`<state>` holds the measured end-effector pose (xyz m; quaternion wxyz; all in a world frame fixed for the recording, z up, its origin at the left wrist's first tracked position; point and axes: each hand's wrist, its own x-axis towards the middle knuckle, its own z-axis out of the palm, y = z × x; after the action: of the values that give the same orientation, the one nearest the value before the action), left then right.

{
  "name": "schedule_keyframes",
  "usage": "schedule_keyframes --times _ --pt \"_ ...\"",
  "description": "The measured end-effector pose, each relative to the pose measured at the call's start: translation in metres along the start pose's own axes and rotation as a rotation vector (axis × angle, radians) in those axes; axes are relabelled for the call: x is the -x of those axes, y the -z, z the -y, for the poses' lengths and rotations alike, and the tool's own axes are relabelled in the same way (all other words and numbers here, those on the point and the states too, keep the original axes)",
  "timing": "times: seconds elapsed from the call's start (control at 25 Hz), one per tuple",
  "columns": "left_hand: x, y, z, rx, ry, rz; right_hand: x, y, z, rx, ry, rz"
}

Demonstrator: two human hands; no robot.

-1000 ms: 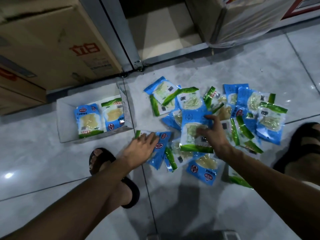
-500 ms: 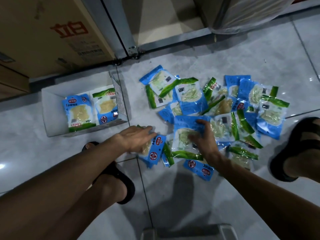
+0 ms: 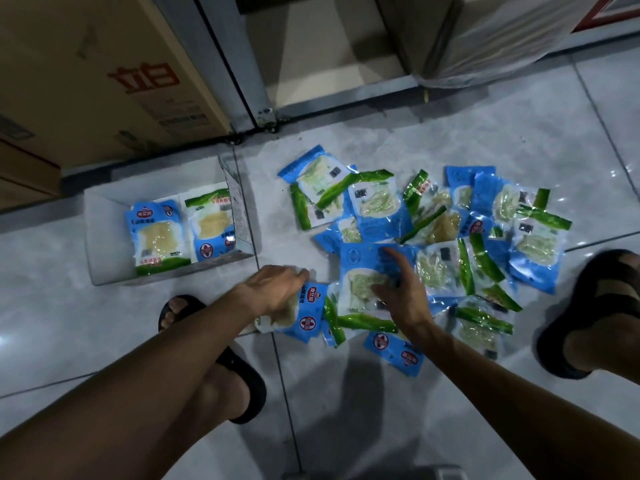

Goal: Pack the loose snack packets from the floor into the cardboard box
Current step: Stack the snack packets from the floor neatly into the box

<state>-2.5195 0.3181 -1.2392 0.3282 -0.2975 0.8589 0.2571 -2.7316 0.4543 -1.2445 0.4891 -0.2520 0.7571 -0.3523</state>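
Several blue and green snack packets (image 3: 433,230) lie in a loose heap on the grey tiled floor. A small open grey cardboard box (image 3: 104,237) sits to their left with two packets (image 3: 180,230) lying flat inside. My left hand (image 3: 277,289) grips a blue packet (image 3: 308,317) at the heap's near left edge, fingers curled over its top. My right hand (image 3: 401,292) rests on a larger blue packet with a green band (image 3: 360,292), fingers spread and thumb at its side.
A large brown carton (image 3: 104,74) with red print stands behind the box. A metal door frame (image 3: 239,64) and a plastic-wrapped carton (image 3: 502,36) line the back. My sandalled feet (image 3: 221,358) (image 3: 595,313) flank the heap. A grey object (image 3: 440,472) sits at the bottom edge.
My left hand has curled over the blue packet at the heap's left edge and taken hold of it. My right hand slid nearer along the large packet, which shifted slightly towards me.
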Motion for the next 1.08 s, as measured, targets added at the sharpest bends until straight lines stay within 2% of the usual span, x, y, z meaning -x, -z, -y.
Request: schedule_keyframes --times 0.24,0.32,0.48,0.6,0.68,0.88,0.96,1.08 --pt "0.042 0.058 -0.007 0.139 0.118 -0.037 0.003 0.005 0.064 0.039 0.016 -0.069" --pt "0.065 0.083 0.0 0.214 0.169 -0.137 0.004 -0.008 0.098 0.063 0.049 -0.096" --pt "0.118 0.127 0.046 0.328 0.297 -0.304 0.003 -0.042 0.175 0.099 0.227 -0.121" --pt "0.164 0.145 0.105 0.675 0.365 -0.479 0.002 -0.074 0.224 0.167 0.328 -0.033" --pt "0.189 0.144 0.141 0.929 0.368 -0.61 -0.001 -0.105 0.25 0.319 0.437 0.049" --pt "0.199 0.116 0.206 1.364 0.289 -0.789 -0.027 -0.194 0.281 0.871 0.627 0.219" --pt "0.186 0.088 0.223 1.479 0.326 -0.836 -0.034 -0.234 0.281 1.211 0.681 0.295" --pt "0.165 0.054 0.244 1.524 0.381 -0.844 -0.046 -0.289 0.265 1.64 0.824 0.394"
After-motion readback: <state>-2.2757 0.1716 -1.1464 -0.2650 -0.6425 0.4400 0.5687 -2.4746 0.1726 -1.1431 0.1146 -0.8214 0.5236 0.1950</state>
